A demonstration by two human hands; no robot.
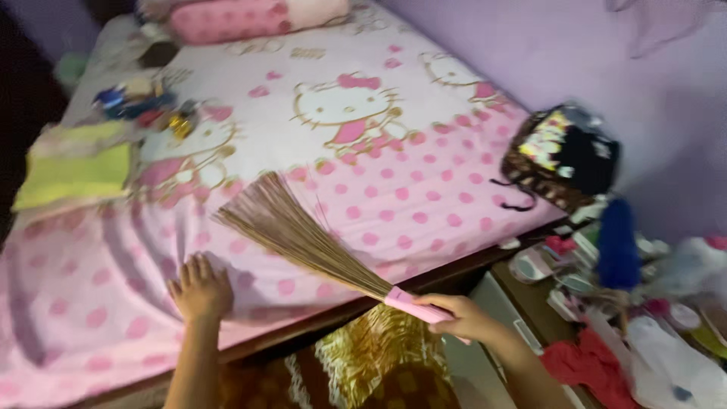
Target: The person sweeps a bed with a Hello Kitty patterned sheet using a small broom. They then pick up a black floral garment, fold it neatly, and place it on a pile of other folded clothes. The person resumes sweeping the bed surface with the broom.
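My right hand [463, 316] grips the pink handle of a stick broom [295, 231], whose brown bristles fan out over the bed. My left hand [200, 288] lies flat with fingers spread on the pink polka-dot bed sheet [424, 189], near the bed's front edge and just left of the bristles. The sheet carries cartoon cat prints and looks wrinkled under my left hand.
A folded yellow-green cloth [76, 170] and small colourful items [144, 102] lie at the bed's left side. A pink pillow [227, 19] is at the head. A dark patterned bag [564, 155] sits at the right edge beside a cluttered side table [644, 303]. Lilac wall behind.
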